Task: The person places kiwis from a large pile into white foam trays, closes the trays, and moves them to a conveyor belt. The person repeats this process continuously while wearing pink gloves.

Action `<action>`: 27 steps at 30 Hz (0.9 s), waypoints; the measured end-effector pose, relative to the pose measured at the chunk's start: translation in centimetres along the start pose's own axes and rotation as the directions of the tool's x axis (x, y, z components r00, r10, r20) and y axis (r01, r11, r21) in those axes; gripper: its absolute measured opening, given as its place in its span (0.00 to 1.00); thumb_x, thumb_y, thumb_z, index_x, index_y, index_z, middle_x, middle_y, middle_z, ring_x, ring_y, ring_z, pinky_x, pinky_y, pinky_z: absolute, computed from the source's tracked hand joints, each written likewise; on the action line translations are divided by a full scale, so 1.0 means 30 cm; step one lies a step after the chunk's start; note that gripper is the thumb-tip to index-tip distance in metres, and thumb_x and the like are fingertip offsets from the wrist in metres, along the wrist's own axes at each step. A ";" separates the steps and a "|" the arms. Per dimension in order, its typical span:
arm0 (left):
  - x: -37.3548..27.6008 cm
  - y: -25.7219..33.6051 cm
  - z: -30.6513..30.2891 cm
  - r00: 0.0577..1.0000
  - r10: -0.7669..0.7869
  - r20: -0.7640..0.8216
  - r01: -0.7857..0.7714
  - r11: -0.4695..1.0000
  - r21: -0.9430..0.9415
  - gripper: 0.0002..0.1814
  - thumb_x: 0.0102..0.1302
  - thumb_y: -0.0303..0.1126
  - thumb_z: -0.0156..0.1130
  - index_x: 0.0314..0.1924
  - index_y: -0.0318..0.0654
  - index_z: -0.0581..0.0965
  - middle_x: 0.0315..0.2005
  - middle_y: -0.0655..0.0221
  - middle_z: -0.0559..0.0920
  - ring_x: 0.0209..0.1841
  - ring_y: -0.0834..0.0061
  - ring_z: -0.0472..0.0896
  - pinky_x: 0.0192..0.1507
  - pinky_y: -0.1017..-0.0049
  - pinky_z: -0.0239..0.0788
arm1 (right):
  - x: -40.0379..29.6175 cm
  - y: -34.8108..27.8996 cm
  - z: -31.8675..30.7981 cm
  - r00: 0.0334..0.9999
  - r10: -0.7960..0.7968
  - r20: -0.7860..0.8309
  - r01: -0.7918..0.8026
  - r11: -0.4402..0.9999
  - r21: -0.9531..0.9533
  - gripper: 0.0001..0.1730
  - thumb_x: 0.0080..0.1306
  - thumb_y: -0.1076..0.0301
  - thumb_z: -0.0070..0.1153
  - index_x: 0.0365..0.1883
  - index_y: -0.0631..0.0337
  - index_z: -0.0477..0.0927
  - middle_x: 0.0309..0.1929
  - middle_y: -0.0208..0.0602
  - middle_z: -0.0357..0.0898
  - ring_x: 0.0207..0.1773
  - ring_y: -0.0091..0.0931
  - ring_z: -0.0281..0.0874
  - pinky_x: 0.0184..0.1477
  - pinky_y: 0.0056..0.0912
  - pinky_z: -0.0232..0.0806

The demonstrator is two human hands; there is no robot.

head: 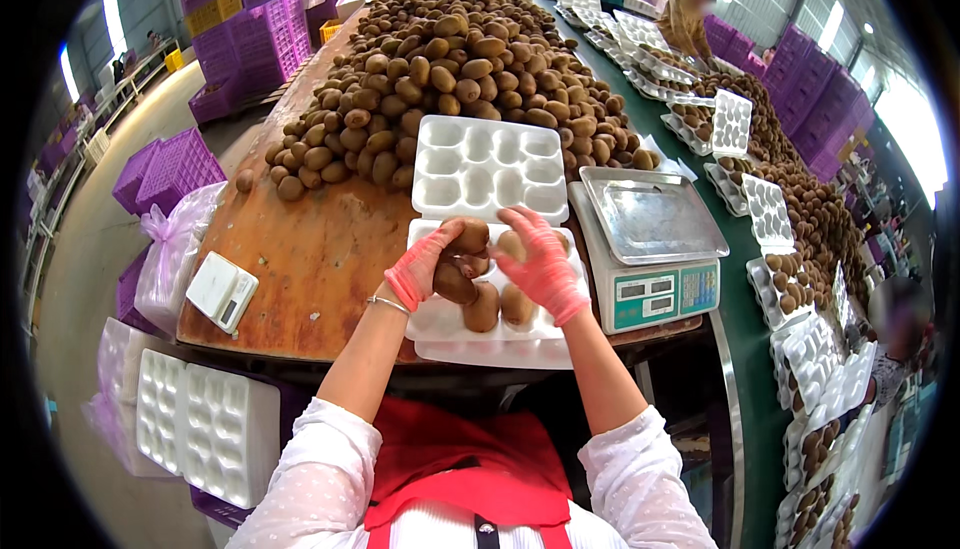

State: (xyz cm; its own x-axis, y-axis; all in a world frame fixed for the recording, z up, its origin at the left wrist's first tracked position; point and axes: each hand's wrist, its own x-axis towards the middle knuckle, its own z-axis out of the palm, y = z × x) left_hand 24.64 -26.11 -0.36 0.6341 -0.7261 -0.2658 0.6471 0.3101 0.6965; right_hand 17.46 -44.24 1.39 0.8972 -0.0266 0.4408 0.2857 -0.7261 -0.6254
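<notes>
In front of me an open white foam fruit tray [490,166] lies on the wooden table, its lid half with empty hollows standing towards the pile. Several kiwifruits [517,304] lie in the near half. My left hand [425,264], in a thin pinkish-red glove, holds kiwifruits [454,283] over the tray's left side; its fingers partly hide them. My right hand [541,262], gloved alike, is over the tray's right side with fingers spread, above kiwifruits. Beyond the tray rises a large heap of kiwifruits [450,76].
A digital scale [626,286] with a metal pan [652,211] stands right of the tray. A small white scale [223,291] lies left. Stacked foam trays [217,429] are at lower left. Right runs a green conveyor belt [757,399] beside filled trays; a person [686,20] works there.
</notes>
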 end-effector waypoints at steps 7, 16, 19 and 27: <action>0.021 0.015 0.005 0.982 0.120 -0.148 -0.075 0.958 0.278 0.29 0.67 0.56 0.53 0.53 0.37 0.70 0.34 0.62 0.81 0.25 0.75 0.79 0.30 0.79 0.71 | 0.013 0.028 -0.036 0.999 0.006 -0.047 -0.003 0.998 0.068 0.33 0.50 0.66 0.67 0.56 0.60 0.72 0.49 0.47 0.72 0.54 0.41 0.71 0.56 0.38 0.65; 0.104 0.051 -0.140 0.942 0.152 -0.298 -0.260 0.894 -0.366 0.15 0.65 0.40 0.58 0.39 0.35 0.70 0.30 0.58 0.79 0.27 0.62 0.77 0.35 0.66 0.74 | -0.211 0.211 -0.192 0.968 0.213 0.137 -0.180 0.959 -0.220 0.33 0.50 0.65 0.66 0.56 0.55 0.73 0.56 0.43 0.70 0.59 0.41 0.64 0.62 0.39 0.61; 0.152 0.039 -0.143 0.937 0.132 -0.324 -0.253 0.895 -0.367 0.14 0.64 0.38 0.59 0.39 0.35 0.70 0.28 0.59 0.79 0.28 0.63 0.77 0.36 0.66 0.74 | -0.231 0.210 -0.177 0.954 0.293 0.065 -0.270 0.933 -0.240 0.33 0.50 0.65 0.66 0.56 0.56 0.73 0.57 0.42 0.70 0.61 0.41 0.63 0.63 0.40 0.60; 0.170 -0.006 -0.149 0.722 0.662 0.201 -0.078 -0.210 0.975 0.12 0.60 0.35 0.62 0.42 0.39 0.77 0.42 0.62 0.77 0.49 0.63 0.74 0.52 0.68 0.66 | -0.249 0.229 -0.159 0.908 0.420 0.013 -0.419 0.904 0.079 0.32 0.50 0.70 0.68 0.56 0.56 0.75 0.55 0.40 0.71 0.61 0.36 0.64 0.64 0.34 0.60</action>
State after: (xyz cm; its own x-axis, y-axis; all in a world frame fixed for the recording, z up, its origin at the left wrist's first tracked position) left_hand 29.64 -27.14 -4.82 0.8013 -0.4419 0.4033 -0.5982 -0.6062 0.5241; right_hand 11.11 -52.30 -3.13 0.9385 -0.3202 0.1294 -0.0911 -0.5911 -0.8015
